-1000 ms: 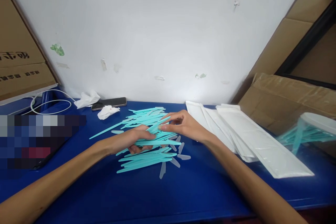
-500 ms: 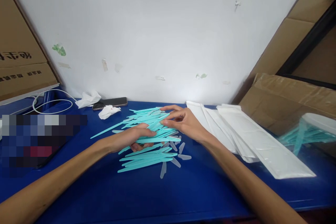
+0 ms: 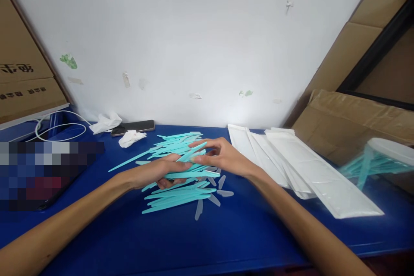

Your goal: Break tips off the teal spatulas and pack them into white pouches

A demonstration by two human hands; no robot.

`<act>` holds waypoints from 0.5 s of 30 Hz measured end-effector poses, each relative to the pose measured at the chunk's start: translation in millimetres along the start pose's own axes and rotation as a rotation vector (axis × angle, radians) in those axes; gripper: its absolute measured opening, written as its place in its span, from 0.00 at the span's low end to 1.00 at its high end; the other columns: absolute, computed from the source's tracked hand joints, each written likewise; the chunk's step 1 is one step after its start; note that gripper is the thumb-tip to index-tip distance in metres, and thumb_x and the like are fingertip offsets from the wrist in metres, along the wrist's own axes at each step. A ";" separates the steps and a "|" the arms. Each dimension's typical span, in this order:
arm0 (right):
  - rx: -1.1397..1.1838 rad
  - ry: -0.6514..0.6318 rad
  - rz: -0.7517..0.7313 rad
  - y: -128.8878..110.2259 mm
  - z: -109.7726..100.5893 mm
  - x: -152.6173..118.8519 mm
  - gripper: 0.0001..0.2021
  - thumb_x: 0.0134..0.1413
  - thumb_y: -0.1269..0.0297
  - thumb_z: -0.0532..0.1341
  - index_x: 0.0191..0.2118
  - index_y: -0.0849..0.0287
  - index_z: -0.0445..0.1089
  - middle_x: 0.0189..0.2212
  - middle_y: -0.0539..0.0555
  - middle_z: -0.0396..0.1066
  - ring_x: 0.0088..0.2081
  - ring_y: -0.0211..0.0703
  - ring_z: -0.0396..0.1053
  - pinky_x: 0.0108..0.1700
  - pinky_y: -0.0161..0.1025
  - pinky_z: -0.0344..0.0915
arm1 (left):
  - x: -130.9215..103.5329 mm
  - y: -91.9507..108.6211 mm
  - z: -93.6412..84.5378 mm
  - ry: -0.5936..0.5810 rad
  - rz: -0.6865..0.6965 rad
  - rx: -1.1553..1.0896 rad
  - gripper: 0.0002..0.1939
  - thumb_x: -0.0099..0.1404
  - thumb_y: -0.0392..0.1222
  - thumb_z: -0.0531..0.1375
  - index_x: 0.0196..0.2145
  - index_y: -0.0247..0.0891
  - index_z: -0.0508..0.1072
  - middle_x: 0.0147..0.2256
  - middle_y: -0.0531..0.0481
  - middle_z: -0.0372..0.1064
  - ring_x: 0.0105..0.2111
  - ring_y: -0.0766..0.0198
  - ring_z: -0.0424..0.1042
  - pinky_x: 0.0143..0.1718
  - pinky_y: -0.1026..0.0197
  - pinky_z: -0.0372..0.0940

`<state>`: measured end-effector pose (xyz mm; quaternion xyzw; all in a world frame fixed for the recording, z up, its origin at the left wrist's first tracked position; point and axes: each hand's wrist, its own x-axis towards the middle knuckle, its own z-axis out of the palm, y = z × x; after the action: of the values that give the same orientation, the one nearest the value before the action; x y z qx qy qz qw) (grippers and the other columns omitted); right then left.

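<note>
My left hand is closed around several turquoise eyebrow razors, their slim ends pointing right and up. My right hand reaches in from the right, thumb and fingertips pinching the upper razors of that bunch. More razors lie spread on the blue table below my hands. Behind them is another pile of razors, one long razor sticking out to the left. Small clear blade caps are scattered to the right of the lower pile. My hands hide part of the bunch.
White padded envelopes overlap at the right. A white-lidded clear tub of turquoise razors stands beyond them. At the back left are a phone, crumpled tissues and a white cable. Cardboard leans at the right.
My right hand has moved slightly down and left, its thumb now against the razors near my left thumb. My left hand keeps its hold. The view has shifted a little.
</note>
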<state>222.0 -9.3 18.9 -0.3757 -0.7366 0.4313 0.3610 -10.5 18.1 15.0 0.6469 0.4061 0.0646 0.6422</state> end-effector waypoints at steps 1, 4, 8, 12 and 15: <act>-0.011 0.012 -0.006 0.4 2.0 0.5 0.14 0.52 0.53 0.69 0.44 0.50 0.79 0.52 0.52 0.74 0.44 0.47 0.74 0.40 0.40 0.70 | 0.4 -0.7 -0.2 -0.003 -0.011 0.006 0.23 0.60 0.63 0.62 0.39 0.44 0.62 0.31 0.56 0.54 0.28 0.65 0.58 0.24 0.64 0.47; -0.024 0.037 -0.018 0.9 3.0 1.3 0.11 0.53 0.55 0.69 0.40 0.51 0.81 0.52 0.53 0.74 0.44 0.47 0.74 0.39 0.39 0.69 | -0.2 -0.8 -0.6 -0.011 -0.014 0.066 0.25 0.61 0.65 0.60 0.43 0.44 0.63 0.36 0.53 0.57 0.38 0.59 0.67 0.26 0.65 0.52; -0.017 0.034 -0.016 -1.2 -1.8 0.6 0.08 0.52 0.56 0.70 0.36 0.53 0.82 0.53 0.53 0.74 0.48 0.48 0.73 0.41 0.39 0.69 | -4.5 3.6 0.4 0.042 -0.047 0.191 0.31 0.61 0.69 0.57 0.49 0.42 0.63 0.52 0.45 0.58 0.51 0.52 0.67 0.35 0.62 0.61; -0.008 0.054 0.001 -2.4 -7.8 -0.4 0.10 0.50 0.55 0.70 0.37 0.54 0.82 0.51 0.55 0.75 0.53 0.51 0.71 0.44 0.40 0.70 | -6.9 6.6 1.5 0.043 -0.072 0.178 0.33 0.59 0.70 0.58 0.50 0.43 0.61 0.58 0.43 0.55 0.56 0.48 0.65 0.40 0.60 0.63; -0.004 0.078 0.024 -0.6 -11.0 0.0 0.12 0.49 0.53 0.70 0.36 0.55 0.81 0.49 0.57 0.76 0.50 0.51 0.73 0.45 0.42 0.71 | -6.0 6.2 1.5 0.058 -0.081 0.161 0.32 0.58 0.69 0.60 0.47 0.42 0.63 0.53 0.44 0.58 0.55 0.46 0.67 0.34 0.63 0.61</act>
<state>231.3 -5.5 23.5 -0.4016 -0.7182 0.4192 0.3835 -10.8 14.3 22.8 0.6774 0.4541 0.0244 0.5783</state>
